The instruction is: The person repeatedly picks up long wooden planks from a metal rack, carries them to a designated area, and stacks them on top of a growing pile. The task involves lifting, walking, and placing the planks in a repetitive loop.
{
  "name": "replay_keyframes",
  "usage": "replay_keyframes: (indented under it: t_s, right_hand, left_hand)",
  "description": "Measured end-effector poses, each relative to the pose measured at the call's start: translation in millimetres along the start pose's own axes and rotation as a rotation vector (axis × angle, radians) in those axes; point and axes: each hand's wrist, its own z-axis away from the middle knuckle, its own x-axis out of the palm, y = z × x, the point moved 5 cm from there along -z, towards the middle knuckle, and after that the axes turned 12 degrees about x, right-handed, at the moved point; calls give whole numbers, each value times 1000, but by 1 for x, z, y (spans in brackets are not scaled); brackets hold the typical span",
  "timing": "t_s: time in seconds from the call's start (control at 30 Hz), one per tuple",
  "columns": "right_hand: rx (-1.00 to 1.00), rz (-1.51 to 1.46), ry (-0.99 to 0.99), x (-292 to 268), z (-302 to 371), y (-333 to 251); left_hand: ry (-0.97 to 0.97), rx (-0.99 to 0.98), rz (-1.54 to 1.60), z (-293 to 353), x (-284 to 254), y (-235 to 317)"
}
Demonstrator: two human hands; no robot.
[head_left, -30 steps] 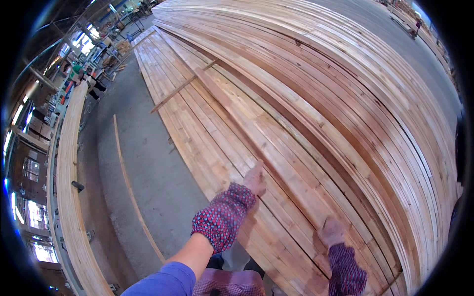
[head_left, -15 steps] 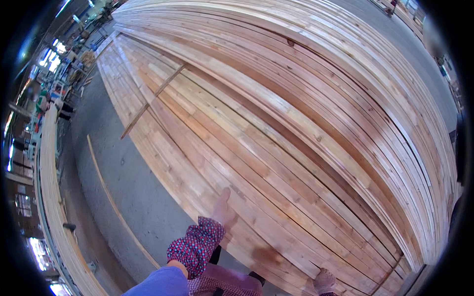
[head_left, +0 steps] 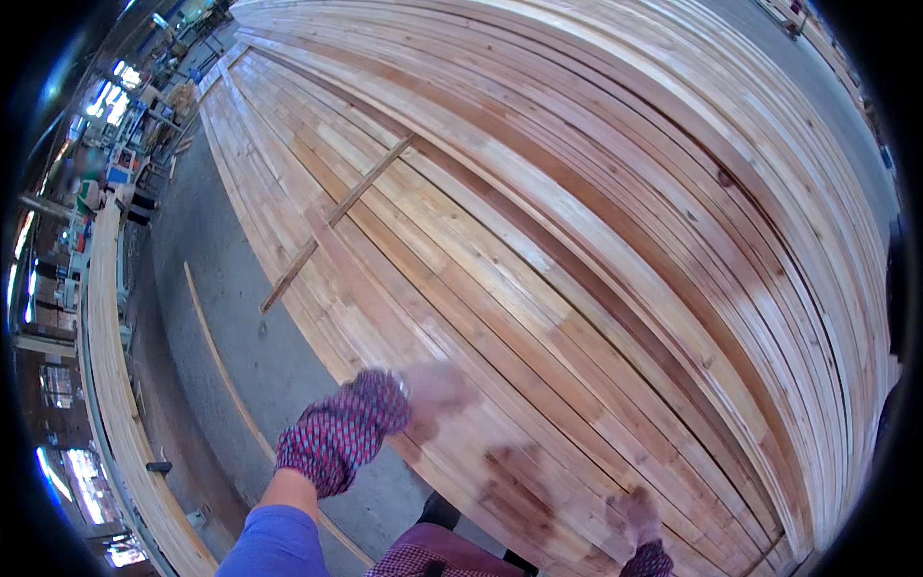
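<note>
The left hand lies over the near end of the boards, blurred with motion, so I cannot tell whether its fingers are spread flat or curled around an edge; a red-and-dark patterned cuff covers the wrist and a blue sleeve runs down to the lower edge. The right hand sits low at the bottom of the view, also on the near end of the boards, too smeared to say if it is open or gripping; a bit of the same patterned cuff shows under it. Both hands rest on the wood, well apart from each other, with several boards between them. The boards form a broad, long stack of pale and reddish planks laid side by side, running away from the person toward the top of the view. A thin cross strip lies slantwise over the left part of the stack. To the left of the stack is the grey concrete floor, with one loose narrow strip lying on it, and beyond that another long row of lumber curving along the left rim. Judging from the hand placement, the work in hand looks like settling or picking out a plank at the near end; a next move would call for a firm hold on one board's end by both hands, keeping neighbouring planks from shifting.
</note>
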Motion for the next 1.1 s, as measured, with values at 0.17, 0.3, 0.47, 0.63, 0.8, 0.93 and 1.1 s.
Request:
replay_keyframes:
  t_s: [0.17, 0.3, 0.47, 0.63, 0.8, 0.93, 1.1]
  right_hand:
    - [-239, 321, -115, 225, -62, -125]
    - [-294, 209, -141, 247, -86, -185]
    - [-510, 382, 64, 208, -118, -227]
    - [-230, -108, -65, 242, -105, -211]
    - [-240, 50, -51, 240, -95, -202]
    - [-412, 659, -175, 244, -75, -141]
    - [201, 744, -431, 254, 1, 15]
  left_hand:
    - [604, 502, -30, -135, -94, 98]
    - [682, 445, 495, -195, -75, 201]
    - [664, 405, 398, -212, -78, 212]
    - [573, 271, 506, -174, -60, 194]
    - [255, 491, -384, -94, 45, 101]
    - [793, 954, -767, 73, 112, -13]
    - [1228, -48, 497, 291, 232, -295]
